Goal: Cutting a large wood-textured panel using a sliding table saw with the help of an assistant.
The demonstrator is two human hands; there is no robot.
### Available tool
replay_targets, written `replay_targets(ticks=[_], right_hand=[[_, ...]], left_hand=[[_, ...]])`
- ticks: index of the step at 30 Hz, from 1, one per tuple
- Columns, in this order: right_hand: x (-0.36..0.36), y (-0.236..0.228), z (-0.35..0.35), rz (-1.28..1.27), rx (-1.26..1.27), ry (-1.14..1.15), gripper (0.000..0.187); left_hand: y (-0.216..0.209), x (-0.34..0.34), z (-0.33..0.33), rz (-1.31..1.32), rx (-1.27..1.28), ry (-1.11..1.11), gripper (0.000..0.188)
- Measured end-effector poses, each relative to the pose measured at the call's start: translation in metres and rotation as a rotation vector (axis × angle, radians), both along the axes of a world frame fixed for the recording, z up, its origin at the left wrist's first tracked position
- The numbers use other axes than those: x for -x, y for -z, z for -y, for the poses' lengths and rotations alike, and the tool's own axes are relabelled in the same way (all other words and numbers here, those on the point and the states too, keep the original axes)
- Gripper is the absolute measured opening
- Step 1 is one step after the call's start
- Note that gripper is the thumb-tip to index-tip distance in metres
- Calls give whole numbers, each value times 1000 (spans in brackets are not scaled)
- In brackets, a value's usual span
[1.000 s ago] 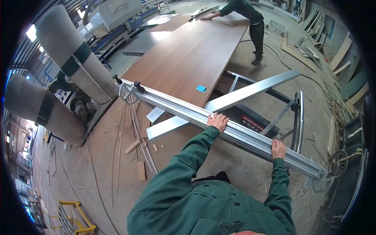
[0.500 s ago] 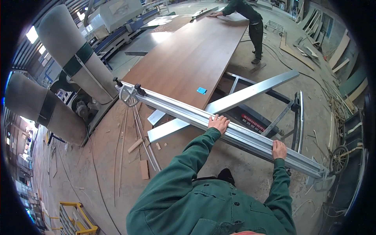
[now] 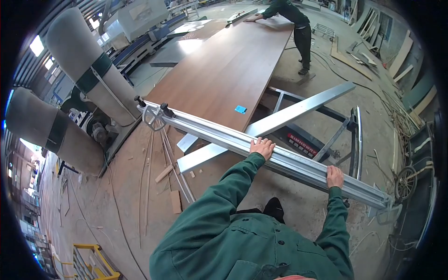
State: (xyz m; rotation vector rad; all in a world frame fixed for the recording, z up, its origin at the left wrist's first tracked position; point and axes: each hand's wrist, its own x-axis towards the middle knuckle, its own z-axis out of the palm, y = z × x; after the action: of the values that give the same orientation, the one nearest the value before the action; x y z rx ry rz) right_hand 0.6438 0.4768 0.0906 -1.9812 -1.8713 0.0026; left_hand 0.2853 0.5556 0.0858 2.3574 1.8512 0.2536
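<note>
A long aluminium fence rail point(image 3: 210, 133) runs across in front of me, from the near left corner of a brown wood-grain panel point(image 3: 210, 79) down to the right. My left hand point(image 3: 263, 148) is closed over the rail near its middle, fingers over the top edge. Farther right, my right hand point(image 3: 334, 177) grips the same rail; the undersides of both grips are hidden. Black clamp knobs point(image 3: 166, 110) and a metal loop handle point(image 3: 152, 117) sit at the rail's left end. A blue sticker point(image 3: 240, 109) lies on the panel's near right part.
Under the rail, a bright metal beam point(image 3: 303, 107) slants over a dark frame point(image 3: 322, 110). A co-worker point(image 3: 298, 23) leans over the panel's far end. Dust-collector bags point(image 3: 77, 46) stand left. Wood strips point(image 3: 164, 173) lie on the floor, and a yellow frame point(image 3: 98, 261) stands lower left.
The view has shifted slightly, and more of my dark shoe shows below the rail. Both hands keep their places on the rail.
</note>
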Motion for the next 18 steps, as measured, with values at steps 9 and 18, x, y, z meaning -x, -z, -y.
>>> replay_targets(ticks=[9,18], right_hand=[[9,-6,30,-17,-5,13,30],[20,-5,70,-38,17,20,28]], left_hand=[[-6,6,31,67,-13,-43,36],[-3,17,71,42,-25,-30,36]])
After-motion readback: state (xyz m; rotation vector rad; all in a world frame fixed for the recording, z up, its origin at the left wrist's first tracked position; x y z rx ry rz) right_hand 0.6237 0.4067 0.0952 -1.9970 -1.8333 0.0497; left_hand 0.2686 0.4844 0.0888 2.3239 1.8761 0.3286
